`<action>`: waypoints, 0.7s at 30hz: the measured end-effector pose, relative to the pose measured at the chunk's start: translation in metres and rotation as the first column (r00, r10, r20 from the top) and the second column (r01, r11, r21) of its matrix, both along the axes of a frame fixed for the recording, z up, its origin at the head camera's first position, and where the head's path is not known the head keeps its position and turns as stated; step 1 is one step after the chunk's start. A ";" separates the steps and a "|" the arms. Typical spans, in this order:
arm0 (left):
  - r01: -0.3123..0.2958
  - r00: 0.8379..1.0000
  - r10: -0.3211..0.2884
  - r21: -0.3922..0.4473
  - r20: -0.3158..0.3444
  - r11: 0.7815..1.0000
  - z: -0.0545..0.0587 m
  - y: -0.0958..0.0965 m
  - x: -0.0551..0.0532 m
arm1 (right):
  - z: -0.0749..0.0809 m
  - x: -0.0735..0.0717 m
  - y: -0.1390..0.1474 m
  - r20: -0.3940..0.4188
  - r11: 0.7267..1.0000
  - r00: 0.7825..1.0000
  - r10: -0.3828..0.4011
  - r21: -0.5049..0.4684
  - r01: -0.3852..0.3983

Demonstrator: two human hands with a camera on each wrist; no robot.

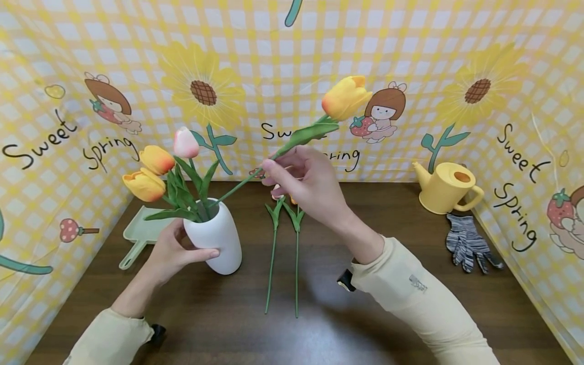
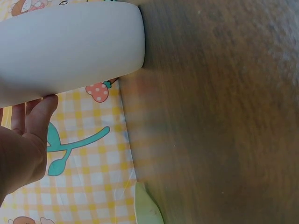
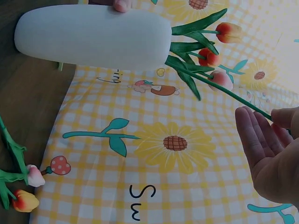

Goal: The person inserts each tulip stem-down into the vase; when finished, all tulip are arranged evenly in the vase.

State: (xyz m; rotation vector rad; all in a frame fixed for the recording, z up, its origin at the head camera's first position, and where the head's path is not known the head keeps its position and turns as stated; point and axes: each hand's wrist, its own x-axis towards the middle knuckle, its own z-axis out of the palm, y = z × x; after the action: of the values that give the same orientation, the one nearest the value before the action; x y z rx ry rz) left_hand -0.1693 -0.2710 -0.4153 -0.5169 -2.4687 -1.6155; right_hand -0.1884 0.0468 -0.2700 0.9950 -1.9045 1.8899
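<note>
A white vase (image 1: 214,241) leans slightly on the dark table, and my left hand (image 1: 175,253) grips it near the rim with the thumb across its front. Two yellow-orange tulips (image 1: 145,186) and a pink-white tulip (image 1: 186,142) stand in it. Between thumb and fingers, my right hand (image 1: 310,182) pinches the green stem of another yellow-orange tulip (image 1: 347,97). This stem (image 3: 224,93) slants down into the vase mouth, while its bloom is up to the right. Inside the vase, the stem ends are hidden.
Two more tulips lie with their stems (image 1: 296,268) toward me, blooms partly behind my right hand. A pale green dustpan (image 1: 141,225) sits left of the vase. At the right are a yellow watering can (image 1: 444,190) and a grey knitted glove (image 1: 470,242). Checked cloth (image 1: 274,61) walls surround the table.
</note>
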 end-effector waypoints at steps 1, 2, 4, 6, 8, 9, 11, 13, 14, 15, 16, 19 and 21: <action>-0.001 1.000 0.001 0.000 0.000 1.000 0.000 0.000 0.000 | 0.000 -0.001 -0.002 0.002 1.000 1.000 -0.005 0.020 0.005; 0.000 1.000 0.000 0.002 0.001 1.000 0.000 0.000 0.000 | 0.000 -0.001 -0.003 0.006 0.999 1.000 -0.006 0.036 0.006; -0.001 1.000 0.001 0.004 0.002 1.000 0.000 0.000 0.000 | 0.000 -0.002 -0.006 0.033 0.998 0.999 0.003 0.062 -0.005; 0.001 1.000 -0.001 0.008 0.004 1.000 0.000 0.001 0.000 | 0.000 -0.003 -0.009 0.066 0.997 0.998 0.021 0.077 -0.026; 0.002 1.000 -0.002 0.010 0.007 1.000 0.001 0.001 0.000 | -0.001 -0.006 -0.012 0.104 0.995 0.994 0.045 0.088 -0.054; 0.002 1.000 -0.002 0.010 0.008 1.000 0.001 0.001 0.000 | -0.002 -0.007 -0.014 0.123 0.993 0.991 0.054 0.097 -0.066; 0.001 1.000 -0.001 0.006 0.009 1.000 0.002 0.001 0.000 | -0.004 -0.009 -0.018 0.156 0.990 0.985 0.079 0.105 -0.096; -0.001 1.000 0.001 0.000 0.008 1.000 0.002 0.001 0.000 | -0.007 -0.011 -0.023 0.197 0.987 0.975 0.107 0.094 -0.127; -0.003 1.000 0.003 -0.003 0.006 1.000 0.002 0.001 0.000 | -0.009 -0.012 -0.026 0.219 0.987 0.968 0.123 0.075 -0.142; -0.003 1.000 0.003 -0.006 0.005 1.000 0.002 0.001 0.000 | -0.011 -0.014 -0.029 0.239 0.987 0.960 0.142 0.045 -0.157; -0.001 1.000 0.001 -0.007 0.005 1.000 0.001 0.001 0.000 | -0.014 -0.015 -0.032 0.256 0.985 0.952 0.165 0.005 -0.173; 0.000 1.000 0.000 -0.008 0.004 1.000 0.001 0.001 0.001 | -0.022 -0.019 -0.042 0.271 0.970 0.933 0.236 -0.126 -0.209; 0.000 1.000 0.000 -0.005 0.005 1.000 0.000 0.001 0.001 | -0.026 -0.021 -0.049 0.253 0.956 0.929 0.270 -0.183 -0.228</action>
State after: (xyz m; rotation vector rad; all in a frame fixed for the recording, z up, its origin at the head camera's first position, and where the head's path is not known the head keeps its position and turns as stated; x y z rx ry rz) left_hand -0.1684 -0.2704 -0.4151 -0.5138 -2.4764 -1.6134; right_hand -0.2098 -0.0018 -0.2964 1.0123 -1.8101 2.3918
